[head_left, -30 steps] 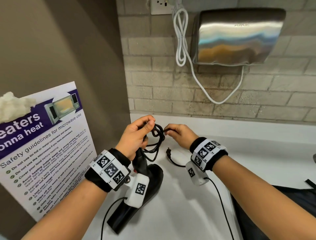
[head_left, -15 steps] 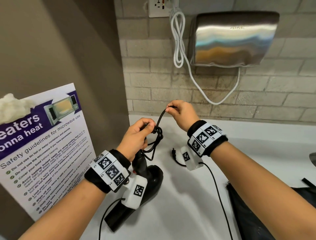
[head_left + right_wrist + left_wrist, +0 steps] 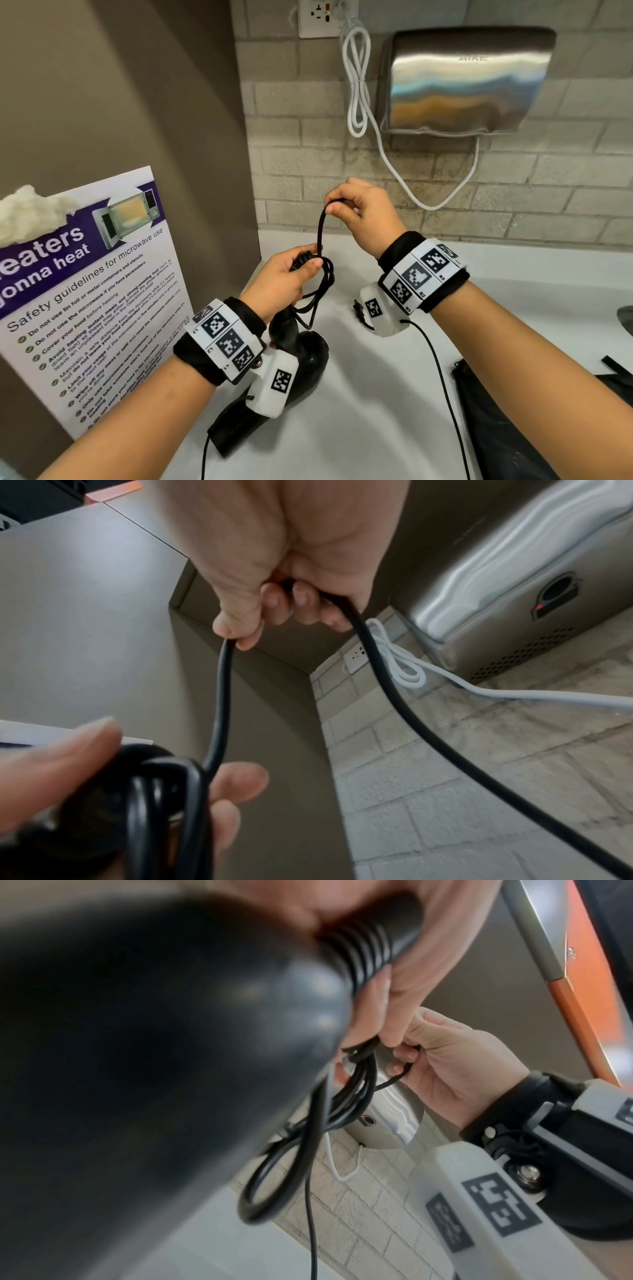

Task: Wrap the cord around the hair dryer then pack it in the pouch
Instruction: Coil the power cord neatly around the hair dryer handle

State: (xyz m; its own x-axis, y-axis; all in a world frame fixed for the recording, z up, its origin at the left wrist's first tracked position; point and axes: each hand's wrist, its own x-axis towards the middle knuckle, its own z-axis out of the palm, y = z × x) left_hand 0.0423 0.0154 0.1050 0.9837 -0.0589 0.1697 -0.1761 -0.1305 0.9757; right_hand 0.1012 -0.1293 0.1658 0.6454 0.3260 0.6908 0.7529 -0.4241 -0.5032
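Observation:
A black hair dryer (image 3: 301, 363) stands nozzle-down on the white counter (image 3: 359, 411). My left hand (image 3: 291, 274) grips the top of its handle (image 3: 369, 950) together with several loops of the black cord (image 3: 322, 284). My right hand (image 3: 359, 209) is raised above and behind the left one and pinches a bend of the cord (image 3: 222, 696) between thumb and fingers. The cord's plug (image 3: 358, 308) lies on the counter beside my right wrist. A black pouch (image 3: 507, 428) lies at the lower right, partly under my right forearm.
A laminated microwave safety poster (image 3: 92, 291) leans against the brown side wall at left. On the tiled back wall hang a steel hand dryer (image 3: 462, 82), its white cable (image 3: 359, 85) and a socket (image 3: 318, 17).
My right hand has lifted the cord bend up from beside the left hand to well above it. The left hand and the dryer have stayed in place.

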